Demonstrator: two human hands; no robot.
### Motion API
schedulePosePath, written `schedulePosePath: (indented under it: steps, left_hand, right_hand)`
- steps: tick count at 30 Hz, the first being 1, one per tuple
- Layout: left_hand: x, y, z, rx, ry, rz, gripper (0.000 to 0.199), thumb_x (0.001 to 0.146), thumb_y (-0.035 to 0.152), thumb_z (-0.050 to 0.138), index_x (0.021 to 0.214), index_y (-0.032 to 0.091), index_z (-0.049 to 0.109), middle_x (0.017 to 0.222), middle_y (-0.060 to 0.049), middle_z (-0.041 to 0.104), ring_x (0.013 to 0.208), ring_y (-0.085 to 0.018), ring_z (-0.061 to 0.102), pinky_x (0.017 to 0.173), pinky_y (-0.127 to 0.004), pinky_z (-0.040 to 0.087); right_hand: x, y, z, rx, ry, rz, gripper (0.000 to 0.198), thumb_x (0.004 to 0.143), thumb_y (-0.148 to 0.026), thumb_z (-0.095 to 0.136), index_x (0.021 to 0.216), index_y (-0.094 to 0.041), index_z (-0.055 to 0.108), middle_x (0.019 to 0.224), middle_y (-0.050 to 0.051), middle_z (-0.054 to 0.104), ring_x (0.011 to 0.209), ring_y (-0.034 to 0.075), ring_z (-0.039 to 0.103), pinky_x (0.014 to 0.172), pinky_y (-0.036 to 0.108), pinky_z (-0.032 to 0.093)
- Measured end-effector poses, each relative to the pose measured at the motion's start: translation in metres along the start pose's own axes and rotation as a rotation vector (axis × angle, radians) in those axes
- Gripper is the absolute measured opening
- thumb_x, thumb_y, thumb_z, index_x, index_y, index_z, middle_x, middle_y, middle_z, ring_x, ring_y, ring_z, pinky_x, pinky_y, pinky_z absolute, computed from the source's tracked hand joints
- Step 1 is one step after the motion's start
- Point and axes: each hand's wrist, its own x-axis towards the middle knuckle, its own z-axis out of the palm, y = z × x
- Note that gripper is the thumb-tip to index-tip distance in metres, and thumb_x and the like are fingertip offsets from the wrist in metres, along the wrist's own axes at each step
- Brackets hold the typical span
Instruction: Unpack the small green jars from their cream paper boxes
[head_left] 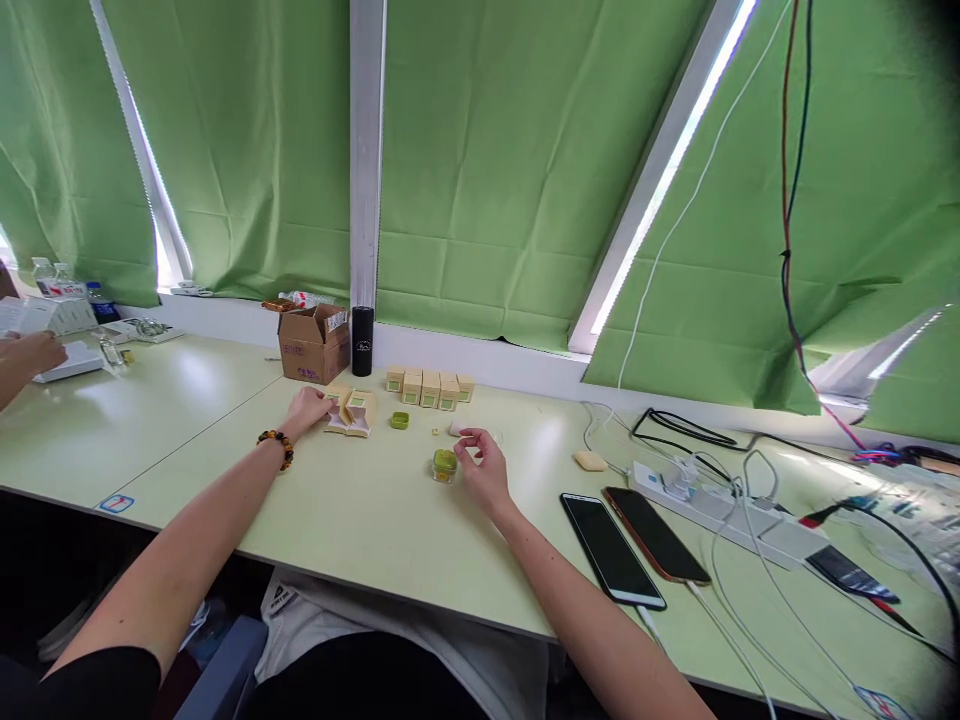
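My left hand (309, 408) is at the left edge of a small opened cardboard box (360, 412), its fingertips closed on the board. The box lies spread on the table with its pale inside showing. My right hand (486, 472) holds nothing; its thumb and fingers are apart and curved. Just left of those fingers stands a small clear jar (443, 475) with a green lid (445, 459). A small green square dish or lid (400, 420) rests between the opened box and the jar. Behind it stand several small tan boxes (430, 390) with green labels.
A brown carton (315, 345) and a black cylinder (362, 341) stand by the wall. To the right lie two phones (613, 548), a white power strip (720, 515) and tangled cables. Another person's hand (34, 355) is at the far left, near white boxes.
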Motion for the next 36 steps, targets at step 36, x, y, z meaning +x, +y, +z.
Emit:
schedulePosePath:
  steps: [36]
  left_hand:
    - [-0.133, 0.103, 0.087, -0.567, -0.56, 0.713, 0.048, 0.076, 0.018, 0.077, 0.123, 0.02, 0.066, 0.124, -0.01, 0.071, 0.113, -0.025, 0.065, 0.1, -0.041, 0.051]
  right_hand:
    - [0.012, 0.011, 0.005, 0.485, -0.276, 0.279, 0.047, 0.075, -0.058, 0.075, 0.104, -0.022, 0.068, 0.095, 0.006, 0.072, 0.076, 0.02, 0.069, 0.056, 0.028, 0.045]
